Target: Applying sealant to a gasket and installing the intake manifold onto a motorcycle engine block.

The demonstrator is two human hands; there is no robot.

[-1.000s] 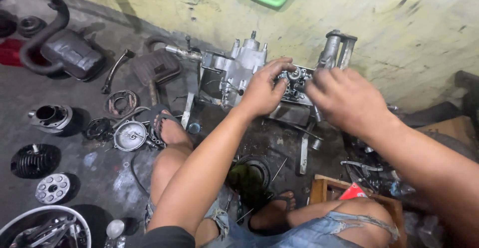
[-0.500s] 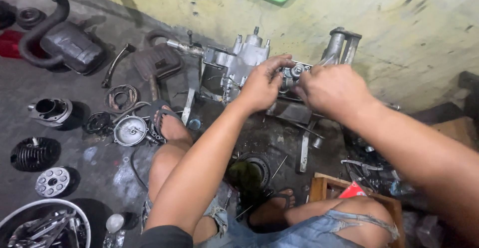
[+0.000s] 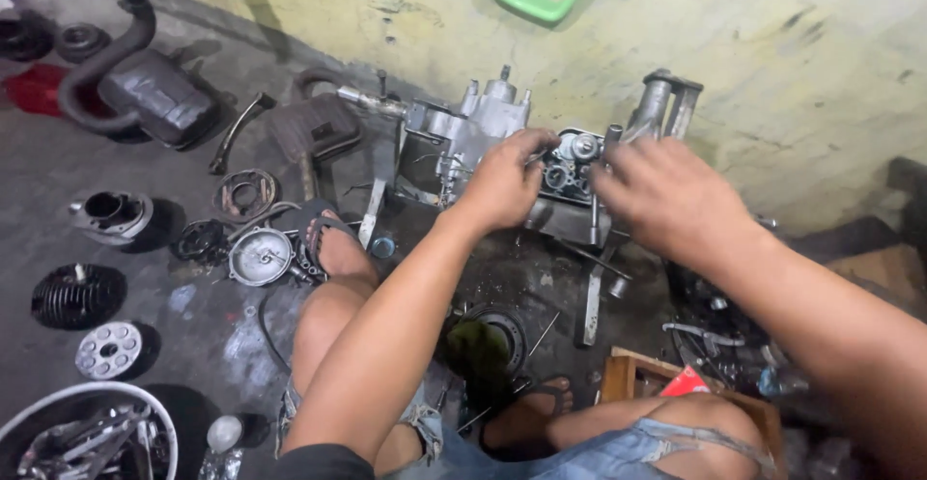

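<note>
Both hands were on the engine case point(image 3: 463, 147), which sat on the floor point(image 3: 58, 161) against the yellow wall point(image 3: 772, 45). Left hand point(image 3: 504, 183) gripped the case's right edge, fingers curled over it. Right hand point(image 3: 666, 195) was blurred, fingers at the gear cluster point(image 3: 572, 166); couldn't tell whether it grasped anything. Exhaust pipe point(image 3: 135, 79) far left, finned cylinder head point(image 3: 75, 295) near the left edge, round cover point(image 3: 259, 256) just beside the sandalled foot point(image 3: 333, 243).

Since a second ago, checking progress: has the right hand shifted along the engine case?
Yes. The right hand moved left toward the left hand, judged against the engine case.
</note>
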